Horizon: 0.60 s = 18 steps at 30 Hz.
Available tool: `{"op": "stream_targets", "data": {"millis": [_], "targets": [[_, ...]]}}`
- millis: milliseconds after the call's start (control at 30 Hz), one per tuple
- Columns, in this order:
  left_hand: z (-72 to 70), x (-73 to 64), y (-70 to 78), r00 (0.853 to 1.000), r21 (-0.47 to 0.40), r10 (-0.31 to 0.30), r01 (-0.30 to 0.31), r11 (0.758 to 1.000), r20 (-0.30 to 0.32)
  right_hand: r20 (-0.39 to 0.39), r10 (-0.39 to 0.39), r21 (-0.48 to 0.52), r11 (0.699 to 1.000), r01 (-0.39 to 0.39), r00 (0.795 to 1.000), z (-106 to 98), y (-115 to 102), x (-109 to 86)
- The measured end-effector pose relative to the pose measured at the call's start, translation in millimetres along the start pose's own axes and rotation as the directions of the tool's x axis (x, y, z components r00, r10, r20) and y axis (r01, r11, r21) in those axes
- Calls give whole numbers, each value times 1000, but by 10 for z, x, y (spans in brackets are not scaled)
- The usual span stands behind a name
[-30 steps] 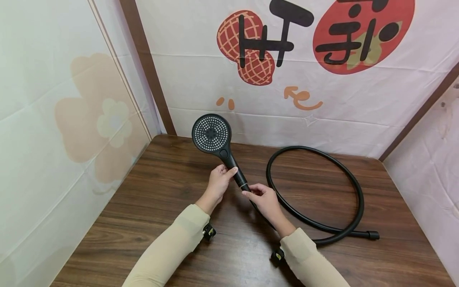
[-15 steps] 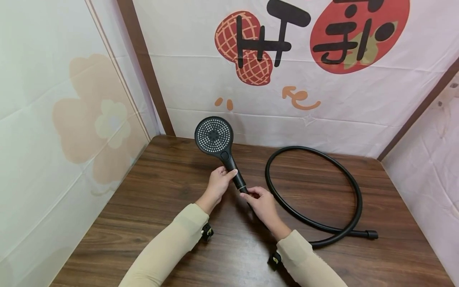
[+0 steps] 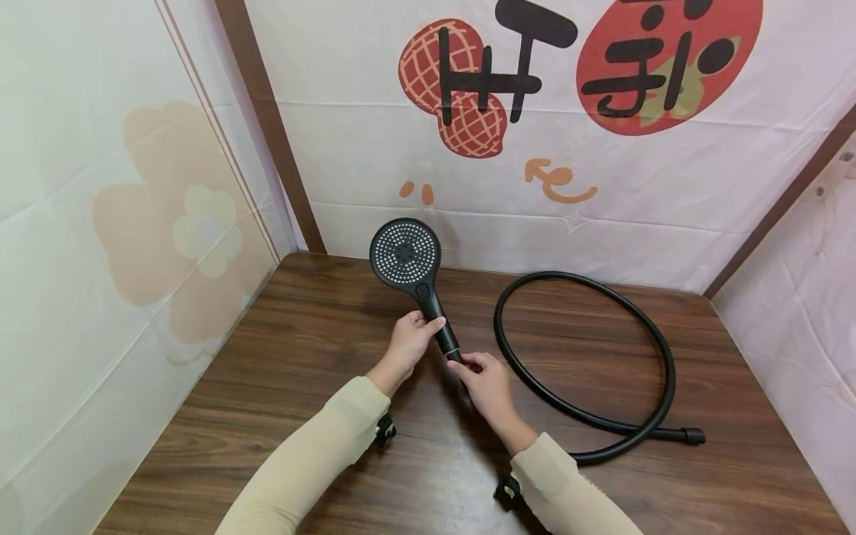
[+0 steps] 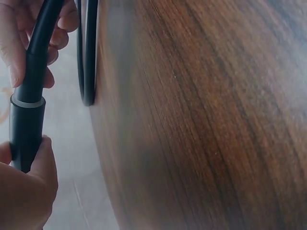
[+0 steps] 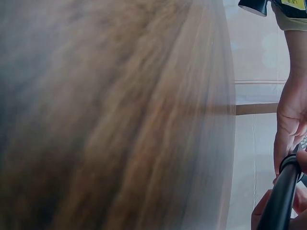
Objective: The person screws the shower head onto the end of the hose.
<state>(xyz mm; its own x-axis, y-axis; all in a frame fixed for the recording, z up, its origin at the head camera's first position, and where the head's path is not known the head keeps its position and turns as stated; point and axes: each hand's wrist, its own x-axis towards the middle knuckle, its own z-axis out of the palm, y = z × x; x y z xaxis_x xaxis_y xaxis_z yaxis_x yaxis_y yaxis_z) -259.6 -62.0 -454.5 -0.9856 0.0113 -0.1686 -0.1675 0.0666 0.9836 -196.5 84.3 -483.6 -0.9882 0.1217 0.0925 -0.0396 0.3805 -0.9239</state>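
Note:
A black handheld shower head (image 3: 405, 253) with a round, white-dotted face tilts up and to the left above the table. My left hand (image 3: 409, 343) grips its handle, thumb across the front. Just below, my right hand (image 3: 487, 383) pinches the end fitting of the black shower hose (image 3: 662, 349) with thumb and fingers. In the left wrist view, the hose fitting (image 4: 31, 81) meets the handle end (image 4: 26, 127) at a pale ring, the two in line. How far they are joined I cannot tell. The right wrist view shows the hose (image 5: 280, 196) running up close to the camera.
The rest of the hose lies in a large loop on the wooden table (image 3: 281, 371), its other end fitting (image 3: 692, 436) pointing right. Printed cloth walls (image 3: 374, 134) stand behind and at both sides of the table.
The shower head has shifted slightly right and down in the head view. Both hands keep their hold, with the right hand slightly lower and to the left.

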Motion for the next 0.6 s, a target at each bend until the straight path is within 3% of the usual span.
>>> {"op": "stream_targets", "data": {"millis": [300,600], "targets": [[19,18,-33,1000,52,-28,27,998,6,13,15,-30,999,-14,1000,-6,3,-15],[29,39,-75,999,48,-45,45,998,5,23,38,-44,998,-37,999,-5,-14,-20]]}}
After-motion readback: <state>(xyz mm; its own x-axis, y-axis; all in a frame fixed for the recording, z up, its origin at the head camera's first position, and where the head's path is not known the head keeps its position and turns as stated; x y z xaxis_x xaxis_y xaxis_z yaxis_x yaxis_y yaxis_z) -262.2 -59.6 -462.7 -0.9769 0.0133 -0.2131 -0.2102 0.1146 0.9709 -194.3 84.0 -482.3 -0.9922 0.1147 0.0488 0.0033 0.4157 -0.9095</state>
